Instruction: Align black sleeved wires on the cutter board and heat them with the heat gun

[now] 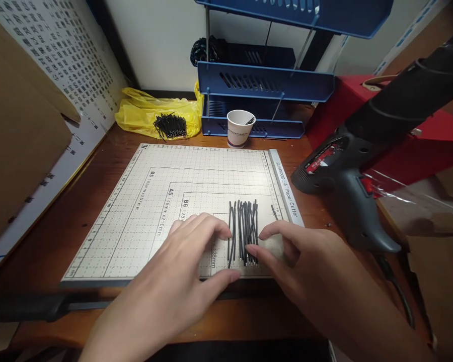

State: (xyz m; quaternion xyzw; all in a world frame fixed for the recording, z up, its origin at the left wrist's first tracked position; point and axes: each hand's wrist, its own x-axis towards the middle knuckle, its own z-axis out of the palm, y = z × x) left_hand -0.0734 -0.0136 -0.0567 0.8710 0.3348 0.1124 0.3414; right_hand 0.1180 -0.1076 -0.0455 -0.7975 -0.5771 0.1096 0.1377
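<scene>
Several short black wires lie side by side on the cream gridded board of a paper cutter, their lower ends showing bright tips. My left hand is at their left side, index fingertip by the leftmost wires and thumb apart from it near the board's front edge. From the right, my right hand touches the wires with its thumb, its index finger raised a little apart at their right edge. One separate wire lies near the board's right ruler, beyond my right hand.
A white paper cup stands behind the board, before blue shelf trays. Back left, more black wires lie on a yellow bag. A heat gun is at the right. The cutter's black handle is front left.
</scene>
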